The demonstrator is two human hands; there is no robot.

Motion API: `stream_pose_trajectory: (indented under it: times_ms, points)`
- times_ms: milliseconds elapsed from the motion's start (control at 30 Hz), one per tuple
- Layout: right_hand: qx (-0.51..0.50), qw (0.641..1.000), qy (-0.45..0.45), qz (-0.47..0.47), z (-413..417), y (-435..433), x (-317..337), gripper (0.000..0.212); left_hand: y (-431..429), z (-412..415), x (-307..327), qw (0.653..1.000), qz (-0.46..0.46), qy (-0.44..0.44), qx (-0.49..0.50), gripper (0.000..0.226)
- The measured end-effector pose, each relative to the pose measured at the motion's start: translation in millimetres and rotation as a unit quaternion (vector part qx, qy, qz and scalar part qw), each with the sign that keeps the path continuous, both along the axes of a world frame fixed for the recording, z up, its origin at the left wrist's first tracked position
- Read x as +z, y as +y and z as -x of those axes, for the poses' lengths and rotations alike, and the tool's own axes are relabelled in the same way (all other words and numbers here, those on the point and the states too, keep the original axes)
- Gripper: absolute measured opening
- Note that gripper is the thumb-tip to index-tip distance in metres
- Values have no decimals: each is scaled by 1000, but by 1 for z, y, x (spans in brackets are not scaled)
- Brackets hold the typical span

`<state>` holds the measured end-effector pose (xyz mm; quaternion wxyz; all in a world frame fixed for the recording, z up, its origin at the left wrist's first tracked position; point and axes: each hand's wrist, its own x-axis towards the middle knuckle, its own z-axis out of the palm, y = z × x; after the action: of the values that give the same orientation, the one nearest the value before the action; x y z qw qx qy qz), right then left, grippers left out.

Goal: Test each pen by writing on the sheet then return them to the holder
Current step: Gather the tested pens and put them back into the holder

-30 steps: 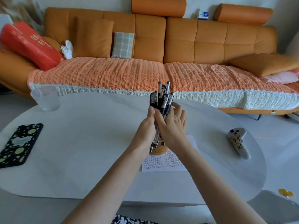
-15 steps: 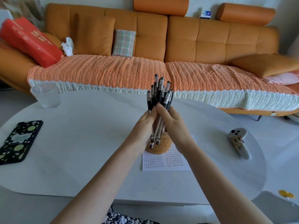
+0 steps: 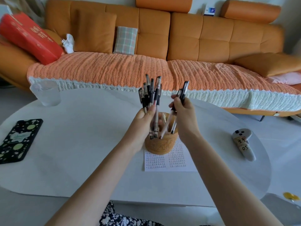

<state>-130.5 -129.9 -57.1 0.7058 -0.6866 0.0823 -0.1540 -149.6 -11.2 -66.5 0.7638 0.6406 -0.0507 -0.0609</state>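
A round cork pen holder point(image 3: 160, 145) stands on the far end of a printed sheet point(image 3: 169, 162) in the middle of the white table. My left hand point(image 3: 145, 121) grips a bundle of several black-capped pens point(image 3: 150, 93), tips down over the holder's mouth. My right hand point(image 3: 183, 111) holds two pens point(image 3: 181, 95) apart from the bundle, their tips inside the holder's rim.
A black phone point(image 3: 17, 139) lies at the table's left edge, and a clear plastic cup point(image 3: 46, 93) stands at the far left. A grey controller point(image 3: 243, 144) lies to the right. An orange sofa point(image 3: 146, 46) runs behind the table.
The single bundle held between both hands has split: my right hand has drawn two pens off to the right, and all the pens have come down to the holder's mouth.
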Motion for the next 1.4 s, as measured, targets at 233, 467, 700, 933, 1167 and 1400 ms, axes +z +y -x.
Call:
stream_pose_trajectory:
  times_ms: [233, 467, 700, 933, 1167, 1400]
  points:
    - [65, 996, -46, -44, -23, 10, 17, 13, 21, -1, -14, 999, -40, -33, 6, 29]
    - [78, 990, 53, 103, -21, 29, -8, 21, 27, 0, -20, 999, -32, -20, 36, 25]
    - [50, 969, 28, 239, -11, 18, -9, 51, 29, 3, -22, 1000, 18, -22, 3, 24]
    - [-2, 978, -46, 205, 3, 15, 0, 33, 26, 6, -21, 998, 39, -31, -43, 25]
    - [112, 988, 8, 109, 2, 16, 11, 31, 22, 10, -18, 997, 40, -29, -64, 28]
    - [142, 989, 4, 35, 2, 10, 11, 30, 19, 13, -17, 998, -30, -45, -24, 30]
